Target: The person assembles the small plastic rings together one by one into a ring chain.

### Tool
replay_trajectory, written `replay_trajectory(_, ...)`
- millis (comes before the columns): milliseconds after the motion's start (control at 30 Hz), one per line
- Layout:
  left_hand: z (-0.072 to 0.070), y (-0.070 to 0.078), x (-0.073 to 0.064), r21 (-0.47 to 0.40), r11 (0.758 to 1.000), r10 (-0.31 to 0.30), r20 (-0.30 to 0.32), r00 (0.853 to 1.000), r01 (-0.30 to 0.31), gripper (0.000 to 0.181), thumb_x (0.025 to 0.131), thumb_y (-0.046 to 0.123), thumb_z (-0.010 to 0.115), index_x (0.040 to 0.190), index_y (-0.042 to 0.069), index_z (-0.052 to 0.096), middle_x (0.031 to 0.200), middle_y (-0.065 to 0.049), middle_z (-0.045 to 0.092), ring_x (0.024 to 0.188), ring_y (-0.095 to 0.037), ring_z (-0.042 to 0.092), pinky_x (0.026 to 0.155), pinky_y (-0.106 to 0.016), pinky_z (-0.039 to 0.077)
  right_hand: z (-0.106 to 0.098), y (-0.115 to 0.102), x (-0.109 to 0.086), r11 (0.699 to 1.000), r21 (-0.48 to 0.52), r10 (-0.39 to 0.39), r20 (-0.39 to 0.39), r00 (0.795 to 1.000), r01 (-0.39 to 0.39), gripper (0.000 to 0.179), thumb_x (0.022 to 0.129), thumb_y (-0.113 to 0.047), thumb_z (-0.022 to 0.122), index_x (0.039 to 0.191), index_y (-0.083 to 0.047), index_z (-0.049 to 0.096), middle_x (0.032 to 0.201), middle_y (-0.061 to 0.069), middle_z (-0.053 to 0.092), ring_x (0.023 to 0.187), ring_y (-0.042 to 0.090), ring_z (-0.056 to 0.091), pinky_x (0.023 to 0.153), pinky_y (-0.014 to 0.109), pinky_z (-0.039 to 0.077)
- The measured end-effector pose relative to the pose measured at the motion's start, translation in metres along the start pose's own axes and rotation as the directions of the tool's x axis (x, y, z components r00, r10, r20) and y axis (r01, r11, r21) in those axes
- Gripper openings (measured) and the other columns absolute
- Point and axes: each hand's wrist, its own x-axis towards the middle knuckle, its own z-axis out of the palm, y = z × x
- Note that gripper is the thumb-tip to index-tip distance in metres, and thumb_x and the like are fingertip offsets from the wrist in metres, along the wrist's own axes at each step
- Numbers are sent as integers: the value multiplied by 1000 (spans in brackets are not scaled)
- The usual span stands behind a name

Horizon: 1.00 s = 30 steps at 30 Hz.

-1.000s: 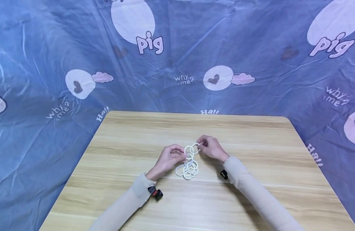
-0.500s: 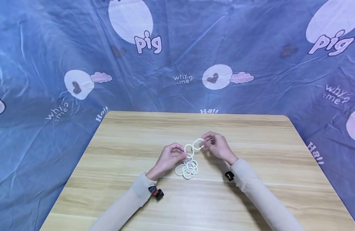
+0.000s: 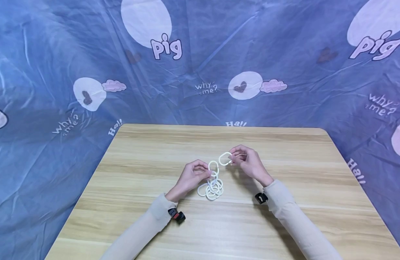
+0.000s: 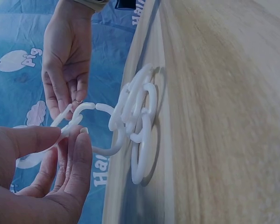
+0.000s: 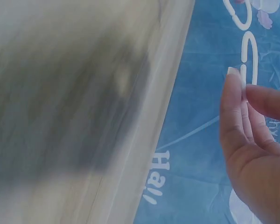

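Note:
My left hand (image 3: 191, 177) pinches the upper end link (image 3: 218, 168) of a chain of white plastic links between thumb and fingertips. Below it the chain's other links (image 4: 135, 161) hang and lie in a small overlapping heap on the wooden table. My right hand (image 3: 249, 162) pinches a single white oval link (image 5: 244, 49) by one long side; a narrow gap shows in that side beside the fingertips. In the head view this link stands just up and right of the chain's end link, with a small space between them.
The wood-grain table (image 3: 138, 169) extends around both hands. A blue printed cloth (image 3: 193, 43) hangs behind and at both sides. Black wrist devices sit on the left wrist (image 3: 177, 216) and the right wrist (image 3: 261, 198).
My right hand has moved up and to the right, drawing its link away from the chain's end link, which it overlapped before. The left hand and the heap have barely moved.

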Motion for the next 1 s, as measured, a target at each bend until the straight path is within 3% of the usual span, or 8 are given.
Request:
replay_trajectory(267, 0, 1, -1, -22, 1000, 8, -6, 1000, -8, 28, 93, -2, 72, 118, -11, 61, 99, -9, 72, 90, -21, 76, 92, -41, 66, 8, -4, -3, 1000, -4, -30, 46, 998, 30, 22, 97, -1, 68, 119, 5, 64, 109, 29, 70, 87, 28, 75, 87, 46, 66)
replay_trajectory(500, 0, 1, -2, -25, 1000, 6, 7, 1000, -6, 29, 94, -3, 71, 119, -12, 60, 99, -10, 72, 85, -15, 75, 91, -41, 67, 16, -3, -6, 1000, 6, -15, 82, 997, 14, 23, 98, -2, 68, 120, 5, 64, 111, 28, 71, 90, 31, 75, 85, 39, 67)
replay_trajectory(833, -2, 2, -3, -11, 1000, 8, 11, 1000, -8, 27, 94, -2, 71, 118, -10, 61, 101, -13, 72, 84, -15, 75, 91, -40, 67, 21, -6, -5, 1000, 22, -6, 113, 994, 3, 25, 99, -4, 67, 122, 6, 63, 111, 26, 72, 88, 23, 74, 84, 29, 66)
replay_trajectory(1000, -3, 2, -3, -5, 1000, 12, 18, 1000, -12, 25, 94, -1, 71, 117, -7, 62, 102, -15, 72, 85, -16, 75, 90, -38, 67, 23, -6, -5, 999, 34, 4, 121, 993, -8, 25, 99, -3, 67, 122, 5, 63, 110, 25, 72, 89, 25, 75, 85, 29, 65)
